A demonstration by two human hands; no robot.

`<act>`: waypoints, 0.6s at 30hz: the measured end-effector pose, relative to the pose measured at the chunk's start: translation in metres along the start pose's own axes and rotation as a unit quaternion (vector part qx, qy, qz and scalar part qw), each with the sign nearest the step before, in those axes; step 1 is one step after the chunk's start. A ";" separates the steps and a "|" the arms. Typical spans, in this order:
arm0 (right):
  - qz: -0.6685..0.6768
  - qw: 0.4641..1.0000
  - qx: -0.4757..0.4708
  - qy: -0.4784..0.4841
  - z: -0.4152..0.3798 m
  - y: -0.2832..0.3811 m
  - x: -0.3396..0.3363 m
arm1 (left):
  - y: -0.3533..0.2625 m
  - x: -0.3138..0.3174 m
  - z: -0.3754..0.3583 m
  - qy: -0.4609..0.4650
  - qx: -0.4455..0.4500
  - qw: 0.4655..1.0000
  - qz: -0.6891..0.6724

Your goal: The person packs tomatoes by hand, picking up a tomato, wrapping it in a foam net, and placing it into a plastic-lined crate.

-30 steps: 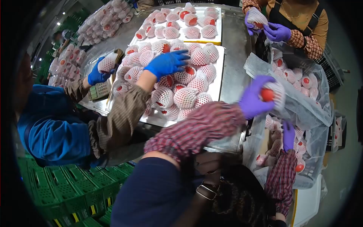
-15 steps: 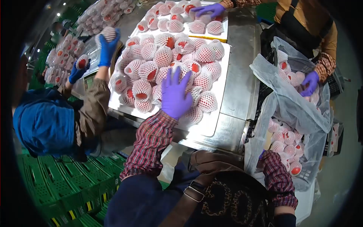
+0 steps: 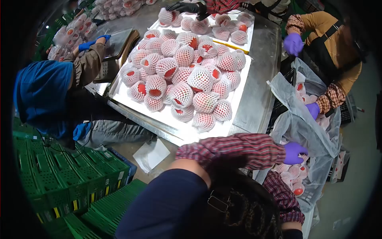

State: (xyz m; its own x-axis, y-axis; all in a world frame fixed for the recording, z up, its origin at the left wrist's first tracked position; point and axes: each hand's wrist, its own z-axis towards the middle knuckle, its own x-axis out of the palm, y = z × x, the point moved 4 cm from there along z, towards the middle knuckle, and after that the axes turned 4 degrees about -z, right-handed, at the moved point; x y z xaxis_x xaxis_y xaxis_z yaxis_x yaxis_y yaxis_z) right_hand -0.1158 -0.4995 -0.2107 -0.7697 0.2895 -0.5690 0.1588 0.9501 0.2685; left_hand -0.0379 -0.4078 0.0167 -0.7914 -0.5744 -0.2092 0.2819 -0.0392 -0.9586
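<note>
My left hand, in a purple glove, reaches across my body to the right, over the crate lined with thin translucent sheeting. Its fingers look curled down among red fruits in white foam nets; what they grip is hidden. My right forearm, in a plaid sleeve, runs along the near side of that crate, and the hand itself is out of sight behind the left arm. In front of me, a white tray holds many more foam-netted red fruits, some standing on others.
A second white tray of netted fruit lies beyond, with a co-worker's black-gloved hand over it. At right, a co-worker in purple gloves stands by the crates. Another in blue works at left. Green crates fill the lower left.
My left hand has left the fruit on the near tray and swung right to the lined crate. Netted fruit now sits where it was. The co-worker's purple-gloved hand has withdrawn from the far tray.
</note>
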 end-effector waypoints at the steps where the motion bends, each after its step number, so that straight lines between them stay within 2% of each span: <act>1: 0.006 1.000 0.003 -0.003 -0.002 -0.002 -0.002 | 0.014 0.015 0.009 0.005 -0.020 1.000 -0.001; 2: 0.013 1.000 0.006 -0.006 -0.004 -0.004 -0.003 | 0.031 0.028 0.021 0.010 -0.038 0.999 -0.003; 4: 0.036 0.999 0.011 -0.020 -0.011 -0.010 -0.007 | 0.102 0.050 0.047 -0.014 -0.075 0.989 -0.125; 7: 0.117 0.989 0.005 -0.085 -0.023 -0.030 -0.029 | 0.112 0.043 0.055 -0.044 -0.157 0.970 -0.180; 8: 0.164 0.978 -0.006 -0.129 -0.028 -0.038 -0.042 | 0.139 0.056 0.063 -0.089 -0.094 0.964 -0.234; 10: 0.295 0.919 -0.056 -0.255 -0.037 -0.054 -0.073 | 0.118 0.034 0.053 -0.142 -0.147 0.944 -0.257; 11: 0.366 0.864 -0.098 -0.331 -0.048 -0.061 -0.088 | 0.113 0.029 0.050 -0.172 -0.157 0.933 -0.275; 12: 0.358 0.840 -0.084 -0.398 -0.111 0.000 -0.136 | 0.110 0.026 0.047 -0.193 -0.162 0.923 -0.292; 13: 0.452 0.781 -0.103 -0.419 -0.124 0.005 -0.149 | 0.104 0.023 0.045 -0.202 -0.163 0.915 -0.309; 14: 0.458 0.739 -0.143 -0.472 -0.140 0.016 -0.155 | 0.097 0.021 0.041 -0.206 -0.167 0.904 -0.336; 15: 0.500 0.690 -0.175 -0.492 -0.150 0.031 -0.159 | 0.089 0.015 0.040 -0.213 -0.149 0.921 -0.292; 16: 0.559 0.652 -0.162 -0.487 -0.148 0.031 -0.153 | 0.084 0.015 0.038 -0.143 -0.169 0.876 -0.429; 17: 0.533 0.670 -0.128 -0.500 -0.147 0.031 -0.148 | 0.076 0.017 0.036 -0.076 -0.190 0.808 -0.552; 18: 0.529 0.668 -0.143 -0.503 -0.145 0.030 -0.147 | 0.067 0.014 0.032 -0.065 -0.223 0.804 -0.547</act>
State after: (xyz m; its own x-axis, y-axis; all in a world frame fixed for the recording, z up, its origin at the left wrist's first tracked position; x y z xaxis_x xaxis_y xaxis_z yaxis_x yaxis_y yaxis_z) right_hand -0.0875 -0.5307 -0.0065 0.5079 0.8502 -0.1384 0.0487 0.1321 0.9900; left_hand -0.0124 -0.4442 -0.0447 -0.3622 -0.4773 0.8006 -0.7905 -0.2979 -0.5352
